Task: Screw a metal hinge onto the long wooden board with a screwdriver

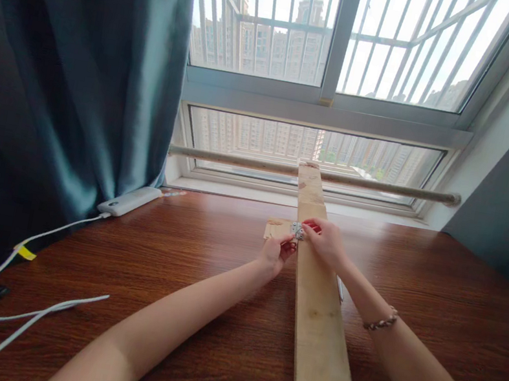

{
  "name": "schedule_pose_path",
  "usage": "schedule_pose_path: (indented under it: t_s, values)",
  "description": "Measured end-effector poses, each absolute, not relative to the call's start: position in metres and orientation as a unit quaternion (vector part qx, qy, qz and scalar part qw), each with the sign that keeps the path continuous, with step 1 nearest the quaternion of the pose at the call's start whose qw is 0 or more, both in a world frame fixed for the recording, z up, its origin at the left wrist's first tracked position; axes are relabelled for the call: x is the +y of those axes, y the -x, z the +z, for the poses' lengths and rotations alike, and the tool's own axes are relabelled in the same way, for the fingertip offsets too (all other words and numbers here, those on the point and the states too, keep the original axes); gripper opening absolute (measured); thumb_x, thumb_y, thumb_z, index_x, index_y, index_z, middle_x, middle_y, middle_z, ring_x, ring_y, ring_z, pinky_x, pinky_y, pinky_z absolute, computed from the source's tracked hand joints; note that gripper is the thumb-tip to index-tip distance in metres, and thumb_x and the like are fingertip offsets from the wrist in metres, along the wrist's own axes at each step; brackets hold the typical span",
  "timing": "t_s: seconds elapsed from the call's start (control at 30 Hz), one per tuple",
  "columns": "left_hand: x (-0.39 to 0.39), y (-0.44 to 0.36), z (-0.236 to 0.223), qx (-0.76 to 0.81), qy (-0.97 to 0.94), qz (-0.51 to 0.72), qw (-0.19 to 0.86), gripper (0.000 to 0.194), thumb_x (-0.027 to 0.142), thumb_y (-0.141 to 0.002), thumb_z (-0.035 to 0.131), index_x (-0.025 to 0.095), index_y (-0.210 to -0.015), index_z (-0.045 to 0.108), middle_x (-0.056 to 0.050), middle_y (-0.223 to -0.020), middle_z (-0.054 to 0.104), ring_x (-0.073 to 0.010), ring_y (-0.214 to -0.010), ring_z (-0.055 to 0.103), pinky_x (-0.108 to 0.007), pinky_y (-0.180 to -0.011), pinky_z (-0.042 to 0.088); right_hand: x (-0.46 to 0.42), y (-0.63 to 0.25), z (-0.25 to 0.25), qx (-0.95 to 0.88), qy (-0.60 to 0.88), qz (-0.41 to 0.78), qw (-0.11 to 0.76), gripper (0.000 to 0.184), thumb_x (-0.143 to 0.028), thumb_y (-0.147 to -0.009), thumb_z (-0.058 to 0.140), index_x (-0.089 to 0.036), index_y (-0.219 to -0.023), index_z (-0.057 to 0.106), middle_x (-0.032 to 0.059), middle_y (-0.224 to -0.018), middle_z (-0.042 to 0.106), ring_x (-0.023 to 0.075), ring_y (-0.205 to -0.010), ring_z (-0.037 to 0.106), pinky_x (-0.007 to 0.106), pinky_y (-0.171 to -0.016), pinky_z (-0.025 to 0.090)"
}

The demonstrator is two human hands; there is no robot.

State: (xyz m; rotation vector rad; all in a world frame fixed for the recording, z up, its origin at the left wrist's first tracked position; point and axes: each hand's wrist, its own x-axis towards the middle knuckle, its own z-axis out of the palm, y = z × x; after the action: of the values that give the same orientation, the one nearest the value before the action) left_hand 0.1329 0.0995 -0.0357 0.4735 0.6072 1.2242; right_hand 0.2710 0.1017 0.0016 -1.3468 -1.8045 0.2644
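A long pale wooden board (pixel 318 323) lies lengthwise on the brown table, its far end reaching toward the window. Against its left side sits a short wooden piece (pixel 276 228). Where the two meet is a small silver metal hinge (pixel 297 229). From below and left, my left hand (pixel 276 255) grips the hinge's near edge with closed fingers. Over the board, my right hand (pixel 325 241) pinches the hinge's right side between thumb and fingers. A thin metal rod (pixel 340 289) shows partly at the board's right edge, mostly hidden.
A white power strip (pixel 130 201) lies by the dark blue curtain (pixel 76 54) at the left. Its white cable (pixel 56 222), with a yellow tag, loops over the table (pixel 185 362). A horizontal rail (pixel 240 162) crosses before the window.
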Motion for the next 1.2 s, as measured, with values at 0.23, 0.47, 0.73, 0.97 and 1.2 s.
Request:
schedule_pose_path:
  t_s: [0.23, 0.47, 0.73, 0.97, 1.2]
  values:
    - [0.100, -0.133, -0.036, 0.270, -0.223, 0.560, 0.751, 0.010, 0.003, -0.068, 0.059, 0.009, -0.072, 0.065, -0.002, -0.059, 0.062, -0.0054, -0.046, 0.051, -0.016, -0.048, 0.043, 0.111, -0.258, 0.004, -0.694, 0.572, 0.138, 0.414, 0.009, -0.024, -0.074, 0.060, -0.019, -0.076, 0.067, 0.0010, -0.069, 0.067, 0.0149, -0.063, 0.060, 0.023, -0.057, 0.039]
    - [0.100, -0.133, -0.035, 0.271, -0.210, 0.572, 0.745, 0.009, 0.007, -0.071, 0.058, 0.010, -0.074, 0.065, -0.003, -0.059, 0.062, -0.0063, -0.046, 0.050, -0.016, -0.046, 0.041, 0.113, -0.256, 0.004, -0.686, 0.535, 0.125, 0.478, 0.013, -0.027, -0.074, 0.059, -0.017, -0.078, 0.066, 0.0001, -0.065, 0.064, 0.0134, -0.057, 0.056, 0.023, -0.055, 0.039]
    - [0.097, -0.133, -0.030, 0.272, -0.196, 0.571, 0.749, 0.009, 0.006, -0.072, 0.055, 0.008, -0.070, 0.064, -0.003, -0.056, 0.061, -0.0059, -0.043, 0.050, -0.016, -0.046, 0.042, 0.101, -0.253, -0.001, -0.713, 0.498, 0.095, 0.485, 0.011, -0.024, -0.077, 0.057, -0.016, -0.078, 0.065, -0.0005, -0.064, 0.060, 0.0114, -0.055, 0.052, 0.022, -0.055, 0.038]
    - [0.101, -0.133, -0.032, 0.264, -0.204, 0.572, 0.750, 0.008, 0.005, -0.069, 0.055, 0.009, -0.068, 0.062, -0.002, -0.055, 0.058, -0.0058, -0.043, 0.048, -0.016, -0.044, 0.040, 0.098, -0.250, -0.001, -0.742, 0.464, 0.040, 0.482, 0.006, -0.019, -0.078, 0.058, -0.016, -0.077, 0.063, 0.0000, -0.070, 0.059, 0.0110, -0.058, 0.051, 0.022, -0.057, 0.038]
    - [0.103, -0.131, -0.031, 0.272, -0.203, 0.574, 0.745, 0.006, 0.005, -0.064, 0.056, 0.011, -0.064, 0.059, 0.000, -0.054, 0.056, -0.0042, -0.041, 0.045, -0.015, -0.044, 0.037, 0.095, -0.253, -0.001, -0.777, 0.449, 0.013, 0.441, 0.005, -0.012, -0.078, 0.057, -0.016, -0.076, 0.059, 0.0001, -0.074, 0.058, 0.0104, -0.060, 0.051, 0.021, -0.058, 0.039]
